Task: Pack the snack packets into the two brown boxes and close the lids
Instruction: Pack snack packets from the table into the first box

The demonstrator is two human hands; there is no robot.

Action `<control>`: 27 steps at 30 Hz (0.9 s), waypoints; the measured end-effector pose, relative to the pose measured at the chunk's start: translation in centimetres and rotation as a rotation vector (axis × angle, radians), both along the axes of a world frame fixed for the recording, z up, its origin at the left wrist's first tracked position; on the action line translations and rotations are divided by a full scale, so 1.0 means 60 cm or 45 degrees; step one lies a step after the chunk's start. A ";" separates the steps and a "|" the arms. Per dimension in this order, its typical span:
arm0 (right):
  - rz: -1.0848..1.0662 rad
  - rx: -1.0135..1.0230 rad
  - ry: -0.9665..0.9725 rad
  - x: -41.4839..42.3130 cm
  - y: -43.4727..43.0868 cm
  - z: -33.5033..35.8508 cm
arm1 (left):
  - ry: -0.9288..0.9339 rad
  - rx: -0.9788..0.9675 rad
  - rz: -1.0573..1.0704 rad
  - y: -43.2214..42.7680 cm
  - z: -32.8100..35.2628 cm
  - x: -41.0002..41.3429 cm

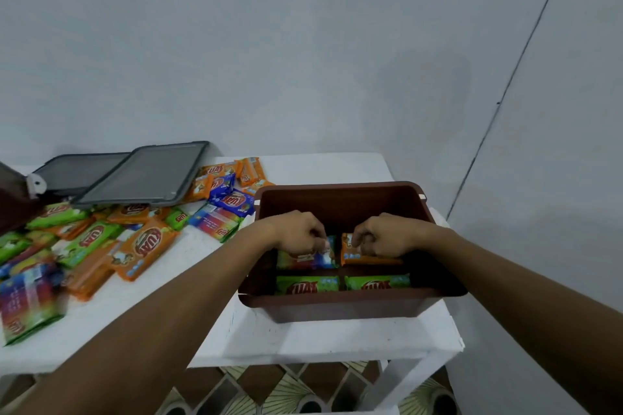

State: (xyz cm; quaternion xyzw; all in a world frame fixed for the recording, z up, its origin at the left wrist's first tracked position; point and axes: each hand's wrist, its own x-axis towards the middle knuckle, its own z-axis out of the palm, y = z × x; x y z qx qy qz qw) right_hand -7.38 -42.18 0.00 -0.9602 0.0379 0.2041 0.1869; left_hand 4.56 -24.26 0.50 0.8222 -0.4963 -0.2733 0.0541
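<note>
Two bare forearms reach in from the bottom edge, over a floor of brown and cream patterned tiles [286, 391], and meet inside an open brown plastic box [337, 308] that stands on a white painted table [303, 337].

The left hand [298, 232] is knuckles up, and its curled fingers [318, 239] pinch the top edge of a multicoloured plastic snack packet [325, 258] standing in the back row of the box. Just beside it, the right hand [381, 234] is also curled. Its fingers [362, 242] seem to grip the upper edge of an orange plastic snack packet [371, 260], though blur hides the exact hold. Two green plastic snack packets [306, 284] stand side by side in the front row, against the near wall.

To the left on the table, a loose heap of orange, green, blue and rainbow snack packets [145, 246] spreads out. Behind the heap lie two flat grey plastic lids [145, 175], one overlapping the other. At the far left edge, the corner of a second brown box [13, 209] shows.
</note>
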 end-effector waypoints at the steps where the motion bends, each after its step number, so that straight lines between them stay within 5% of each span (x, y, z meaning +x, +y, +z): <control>1: -0.001 0.002 -0.018 0.003 0.001 -0.001 | -0.003 -0.026 0.008 0.001 0.002 0.003; 11: -0.100 0.220 -0.541 0.084 0.101 0.048 | 0.045 -0.952 0.311 0.174 0.042 0.096; 19: -0.012 0.082 -0.742 0.217 0.298 0.061 | -0.408 -0.194 0.683 0.401 -0.056 0.215; 24: 0.070 -0.097 -0.370 0.301 0.381 0.025 | -0.382 -0.294 0.724 0.427 -0.079 0.239; 27: 0.000 -0.297 -0.247 0.336 0.409 -0.010 | -0.176 -0.385 0.822 0.445 -0.076 0.254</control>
